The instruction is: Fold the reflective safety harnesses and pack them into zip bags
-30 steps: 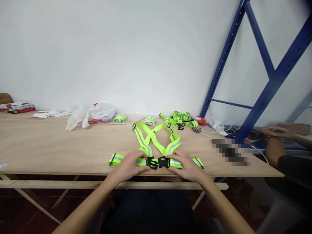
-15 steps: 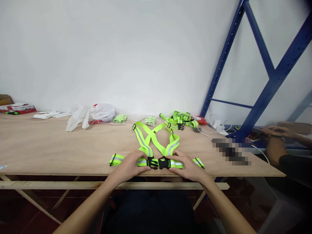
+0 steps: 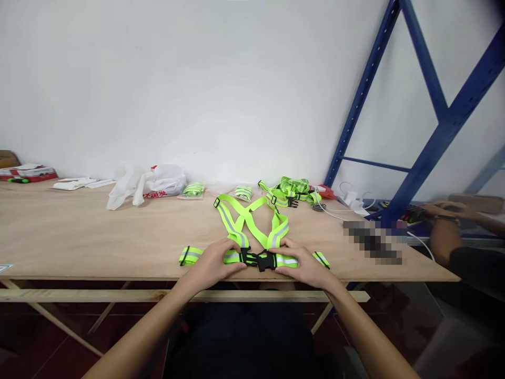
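Note:
A neon-yellow reflective harness (image 3: 278,229) with grey stripes lies on the table, its straps crossing toward the far side. My left hand (image 3: 218,262) is closed around the waist strap at the pronged black buckle half (image 3: 248,257). In my right hand (image 3: 303,263) is the strap end with the socket buckle half (image 3: 267,261), pinched between thumb and fingers. The prongs meet the socket's mouth at a slight angle; how far they are inside I cannot tell. Folded strap ends stick out beyond both hands.
Behind the harness lie a heap of similar straps (image 3: 294,190), bagged straps (image 3: 193,190) and a white plastic bag (image 3: 163,181). A blue metal frame (image 3: 428,142) stands on the right, with white cables near it. Another person's arm (image 3: 445,231) is at the far right.
The two buckle halves have come together; the gap between them has closed. Both hands have moved slightly inward, still gripping the strap ends.

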`<state>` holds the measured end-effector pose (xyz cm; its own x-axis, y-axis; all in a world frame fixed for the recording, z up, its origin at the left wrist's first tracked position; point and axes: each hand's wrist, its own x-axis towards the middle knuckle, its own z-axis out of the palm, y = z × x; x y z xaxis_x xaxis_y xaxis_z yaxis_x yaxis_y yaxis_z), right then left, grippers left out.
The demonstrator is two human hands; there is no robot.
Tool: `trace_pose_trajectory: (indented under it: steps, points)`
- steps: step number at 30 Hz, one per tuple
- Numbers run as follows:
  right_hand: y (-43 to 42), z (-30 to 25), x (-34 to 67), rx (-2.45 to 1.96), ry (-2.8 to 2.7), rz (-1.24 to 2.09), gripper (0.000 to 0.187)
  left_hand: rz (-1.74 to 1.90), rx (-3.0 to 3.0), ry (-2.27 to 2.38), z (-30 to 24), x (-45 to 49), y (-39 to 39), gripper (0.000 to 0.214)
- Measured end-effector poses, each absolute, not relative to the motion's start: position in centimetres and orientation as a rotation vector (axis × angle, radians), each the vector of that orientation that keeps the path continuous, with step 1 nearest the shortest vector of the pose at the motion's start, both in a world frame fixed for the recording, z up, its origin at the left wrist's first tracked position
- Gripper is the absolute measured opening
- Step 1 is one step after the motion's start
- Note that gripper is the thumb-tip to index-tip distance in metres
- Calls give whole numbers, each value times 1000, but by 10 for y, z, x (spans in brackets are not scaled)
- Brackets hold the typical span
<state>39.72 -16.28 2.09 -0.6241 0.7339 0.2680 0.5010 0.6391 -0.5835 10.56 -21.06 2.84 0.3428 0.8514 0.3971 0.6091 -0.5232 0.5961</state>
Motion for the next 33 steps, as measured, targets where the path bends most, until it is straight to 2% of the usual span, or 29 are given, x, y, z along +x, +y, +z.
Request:
trace_pose_trajectory:
  steps: [33]
  points:
    - [-159,17,404,-931,-2122,683,44,1092,2230,1355,25,112,-208,24]
